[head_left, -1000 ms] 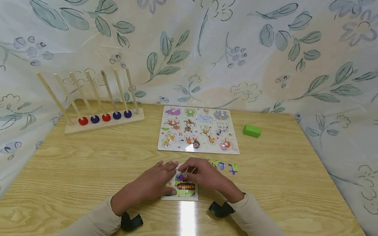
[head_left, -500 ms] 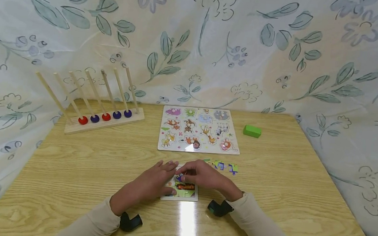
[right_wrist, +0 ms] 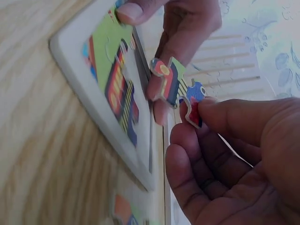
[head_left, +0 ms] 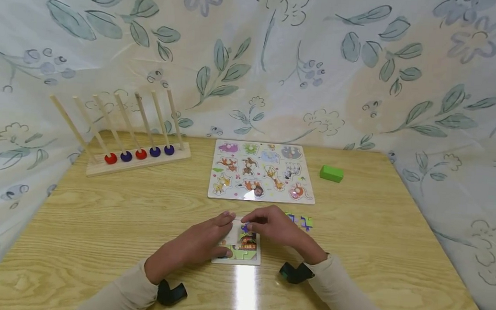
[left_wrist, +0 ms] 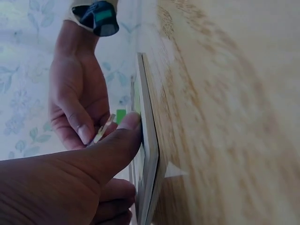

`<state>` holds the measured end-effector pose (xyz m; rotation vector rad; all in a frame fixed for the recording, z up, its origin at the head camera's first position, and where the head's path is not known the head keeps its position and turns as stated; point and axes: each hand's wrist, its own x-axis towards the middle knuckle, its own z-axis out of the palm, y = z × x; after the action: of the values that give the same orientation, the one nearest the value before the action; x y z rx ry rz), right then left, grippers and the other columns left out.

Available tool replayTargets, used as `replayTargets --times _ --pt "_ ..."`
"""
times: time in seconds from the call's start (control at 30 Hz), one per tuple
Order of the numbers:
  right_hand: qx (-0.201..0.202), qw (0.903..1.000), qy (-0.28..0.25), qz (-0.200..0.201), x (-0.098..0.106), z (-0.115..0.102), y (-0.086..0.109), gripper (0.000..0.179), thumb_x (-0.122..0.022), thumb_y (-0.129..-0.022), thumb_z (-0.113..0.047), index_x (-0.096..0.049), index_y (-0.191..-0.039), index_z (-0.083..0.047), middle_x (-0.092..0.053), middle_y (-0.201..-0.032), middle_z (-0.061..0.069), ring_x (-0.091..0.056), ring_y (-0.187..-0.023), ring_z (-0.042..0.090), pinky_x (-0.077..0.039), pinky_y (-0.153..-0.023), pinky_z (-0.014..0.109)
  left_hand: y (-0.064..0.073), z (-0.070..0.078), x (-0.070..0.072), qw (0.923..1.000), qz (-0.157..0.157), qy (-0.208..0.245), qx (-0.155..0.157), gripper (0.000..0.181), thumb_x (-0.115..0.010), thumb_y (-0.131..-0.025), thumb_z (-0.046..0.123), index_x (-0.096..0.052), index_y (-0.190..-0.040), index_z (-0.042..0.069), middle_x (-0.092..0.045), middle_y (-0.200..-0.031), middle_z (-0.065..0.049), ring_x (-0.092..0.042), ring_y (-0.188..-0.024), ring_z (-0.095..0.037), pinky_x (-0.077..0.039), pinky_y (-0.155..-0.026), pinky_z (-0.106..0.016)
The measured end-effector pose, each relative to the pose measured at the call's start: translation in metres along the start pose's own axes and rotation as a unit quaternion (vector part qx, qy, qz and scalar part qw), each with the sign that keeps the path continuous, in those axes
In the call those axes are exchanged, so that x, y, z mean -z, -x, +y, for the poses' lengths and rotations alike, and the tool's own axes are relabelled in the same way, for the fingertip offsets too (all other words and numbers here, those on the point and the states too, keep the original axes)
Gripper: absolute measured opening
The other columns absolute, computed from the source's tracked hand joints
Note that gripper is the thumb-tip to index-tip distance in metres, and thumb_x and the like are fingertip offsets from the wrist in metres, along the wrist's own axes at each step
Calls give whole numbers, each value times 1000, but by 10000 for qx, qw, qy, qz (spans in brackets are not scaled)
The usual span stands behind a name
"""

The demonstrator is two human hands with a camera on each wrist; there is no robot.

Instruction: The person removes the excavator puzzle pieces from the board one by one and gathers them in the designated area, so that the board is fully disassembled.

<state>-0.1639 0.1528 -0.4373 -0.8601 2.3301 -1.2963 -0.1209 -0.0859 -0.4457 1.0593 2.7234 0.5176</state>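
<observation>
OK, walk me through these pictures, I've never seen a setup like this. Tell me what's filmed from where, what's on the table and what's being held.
No machine here: a person works with bare hands. One camera sits on the head, one on each wrist. On the wooden table lie a peg rack, an animal puzzle board, a green block and loose puzzle pieces. The left hand steadies a small jigsaw tray, thumb pressing on it. The right hand pinches a jigsaw piece over the tray, seen best from the right wrist.
</observation>
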Motion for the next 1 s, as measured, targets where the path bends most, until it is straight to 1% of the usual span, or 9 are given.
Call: replayTargets --times 0.1,0.17,0.33,0.37,0.53,0.67,0.77,0.9,1.0 --pt "59 9999 71 137 6 2 4 18 -60 -95 -3 -72 -109 1 -71 -104 6 -65 -92 12 -52 -77 25 -1 -1 -1 9997 52 69 -215 71 -69 -90 36 -45 -142 -6 -33 -154 -15 -26 -143 -30 -33 -109 -43" --pt "110 9997 142 188 9 2 6 19 -60 -95 -2 -73 -109 0 -71 -104 6 -64 -89 11 -52 -74 25 -1 -3 -1 9990 60 168 -400 67 -69 -91 33 -46 -142 -4 -35 -153 -14 -27 -142 -29 -34 -108 -43" --pt "196 9991 281 249 18 6 11 19 -60 -95 0 -72 -109 1 -71 -102 6 -63 -83 12 -52 -70 26 -3 -6 -1 9962 -153 542 -664 56 -66 -94 26 -50 -140 0 -37 -152 -12 -30 -141 -27 -35 -108 -43" --pt "191 9990 320 260 19 7 12 19 -60 -95 0 -72 -109 1 -71 -103 7 -64 -85 12 -52 -72 26 -3 -7 -1 9958 -191 581 -684 54 -66 -94 26 -51 -140 1 -37 -152 -12 -30 -141 -26 -35 -108 -43" --pt "10 9976 540 429 25 12 17 20 -61 -95 -3 -71 -111 0 -70 -102 7 -65 -89 14 -53 -75 28 -3 -8 -1 9954 -244 489 -782 53 -66 -94 27 -53 -139 2 -36 -153 -11 -31 -141 -25 -34 -108 -41" --pt "-165 9977 435 490 29 17 23 16 -62 -94 -4 -72 -107 -1 -69 -96 4 -62 -84 14 -52 -72 28 0 -9 -2 9957 -327 433 -756 59 -66 -94 30 -47 -144 3 -34 -154 -7 -30 -141 -22 -34 -109 -39" --pt "-245 9978 393 470 30 22 28 15 -61 -94 -3 -72 -103 -2 -69 -95 2 -61 -82 13 -51 -70 27 1 -9 -2 9952 -393 375 -814 60 -64 -95 31 -45 -145 4 -34 -155 -6 -31 -141 -21 -34 -109 -38" --pt "-221 9974 502 476 36 28 35 16 -60 -94 -2 -73 -103 -3 -70 -96 1 -63 -85 13 -52 -72 27 1 -8 -1 9947 -378 231 -924 58 -62 -96 32 -46 -145 4 -35 -154 -6 -32 -140 -21 -35 -108 -38" --pt "-232 9970 555 476 43 30 38 16 -61 -94 -3 -74 -104 -4 -71 -98 1 -64 -89 14 -52 -76 28 1 -9 1 9949 -380 155 -921 58 -62 -96 32 -46 -145 5 -36 -154 -6 -33 -140 -21 -36 -108 -37"
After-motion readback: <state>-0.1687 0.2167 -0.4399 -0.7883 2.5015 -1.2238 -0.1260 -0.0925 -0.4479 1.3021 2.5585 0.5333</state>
